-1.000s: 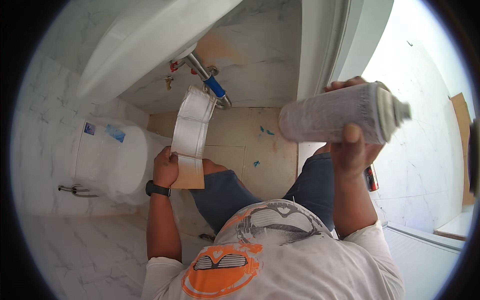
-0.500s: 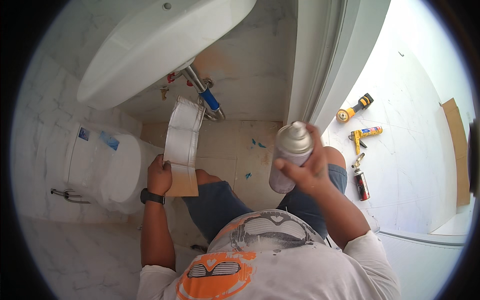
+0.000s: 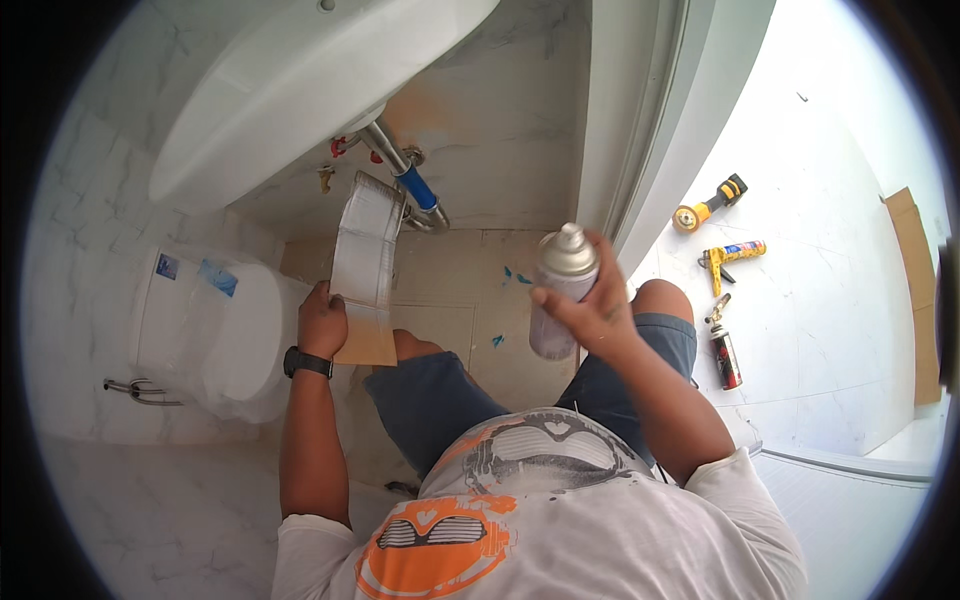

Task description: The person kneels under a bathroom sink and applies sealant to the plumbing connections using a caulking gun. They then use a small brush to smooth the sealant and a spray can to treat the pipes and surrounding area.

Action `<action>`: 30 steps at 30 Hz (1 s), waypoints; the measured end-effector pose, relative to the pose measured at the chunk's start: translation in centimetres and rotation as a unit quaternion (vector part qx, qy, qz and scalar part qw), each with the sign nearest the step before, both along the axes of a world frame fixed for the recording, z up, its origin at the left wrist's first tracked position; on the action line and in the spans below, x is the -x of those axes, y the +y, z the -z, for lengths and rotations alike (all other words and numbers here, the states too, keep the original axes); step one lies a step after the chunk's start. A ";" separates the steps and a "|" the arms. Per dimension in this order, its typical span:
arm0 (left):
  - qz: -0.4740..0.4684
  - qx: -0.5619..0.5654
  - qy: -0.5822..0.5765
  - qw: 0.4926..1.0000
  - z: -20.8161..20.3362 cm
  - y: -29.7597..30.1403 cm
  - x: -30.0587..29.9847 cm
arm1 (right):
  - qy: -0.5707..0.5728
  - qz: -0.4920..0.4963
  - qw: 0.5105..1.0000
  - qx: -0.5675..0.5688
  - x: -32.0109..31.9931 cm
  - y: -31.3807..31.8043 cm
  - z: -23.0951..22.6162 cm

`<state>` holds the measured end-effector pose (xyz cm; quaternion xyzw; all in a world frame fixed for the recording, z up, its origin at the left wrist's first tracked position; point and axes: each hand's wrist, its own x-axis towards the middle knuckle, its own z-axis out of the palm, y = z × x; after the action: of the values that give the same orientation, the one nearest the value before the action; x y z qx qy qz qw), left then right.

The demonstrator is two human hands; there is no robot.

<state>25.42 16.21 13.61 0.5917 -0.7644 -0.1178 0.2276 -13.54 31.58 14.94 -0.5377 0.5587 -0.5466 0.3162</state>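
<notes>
My left hand [image 3: 323, 325] is closed on the edge of a long folded cardboard strip [image 3: 362, 255], silvery white over most of its length and bare brown at the near end. The strip's far end reaches up beside the sink's drain pipe [image 3: 397, 165], which has a blue sleeve on its metal. In my right hand [image 3: 603, 305] is a spray can [image 3: 563, 290], gripped round its body and held nearly upright between my knees. Its silver top and nozzle point up. Fingers behind the can are hidden, and the hand is slightly blurred.
A white washbasin [image 3: 310, 90] overhangs at the upper left, with a white toilet [image 3: 225, 330] below it. Past the door frame [image 3: 650, 130] lie a yellow power tool [image 3: 710, 204], a caulking gun [image 3: 728, 262] and a gas torch [image 3: 722, 345]. Blue scraps [image 3: 498, 341] dot the floor.
My right hand has shifted a little left and upward in the view with the spray can. The left hand keeps its hold on the cardboard, and the whole view has shifted slightly.
</notes>
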 end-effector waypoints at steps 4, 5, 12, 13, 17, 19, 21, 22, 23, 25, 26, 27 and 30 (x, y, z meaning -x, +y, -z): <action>-0.010 -0.027 -0.040 0.999 0.2 -0.6 0.4 | -0.194 -0.040 0.974 0.109 1.5 -1.4 0.9; -0.007 -0.024 -0.045 0.999 0.4 -0.7 0.5 | -0.252 -0.060 0.964 0.068 2.0 -1.6 1.1; 0.013 -0.017 0.001 1.000 1.9 -2.4 0.6 | -0.286 -0.054 0.956 0.019 2.0 -3.9 0.9; 0.015 -0.023 -0.007 1.000 2.0 -2.5 0.6 | -0.370 -0.027 0.929 -0.004 1.8 -3.9 0.8; 0.015 -0.008 -0.037 0.999 1.6 -2.7 0.7 | -0.415 -0.102 0.904 0.003 2.5 -3.0 0.2; 0.013 -0.006 -0.041 0.999 1.2 -2.7 0.9 | -0.232 -0.123 0.963 0.065 3.0 -2.5 0.1; 0.019 -0.013 -0.034 0.999 0.9 -2.8 1.2 | -0.156 -0.116 0.981 0.026 2.7 -2.5 0.1; 0.017 -0.018 -0.043 0.999 0.7 -2.9 1.4 | -0.158 -0.096 0.983 0.005 2.1 -2.6 0.0; 0.021 -0.015 -0.050 0.998 0.6 -3.0 1.5 | -0.154 -0.075 0.985 -0.018 1.6 -2.6 -0.1; 0.029 -0.010 -0.053 0.998 0.5 -3.3 1.7 | -0.114 -0.072 0.991 0.011 0.7 -2.8 -1.0; 0.033 -0.007 -0.048 0.998 0.3 -3.5 1.8 | -0.087 -0.070 0.994 0.015 0.6 -2.7 -1.7; 0.037 -0.006 -0.044 0.998 0.3 -3.7 1.9 | -0.062 -0.072 0.995 -0.029 0.4 -2.5 -2.4; 0.060 0.002 -0.051 0.997 -0.2 -4.7 2.2 | -0.092 0.010 0.971 0.219 1.6 -1.3 -4.8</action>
<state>23.25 11.51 13.85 0.5499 -0.8091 -0.0988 0.1823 -15.12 30.29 19.77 -0.5353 0.3995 -0.7060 0.2355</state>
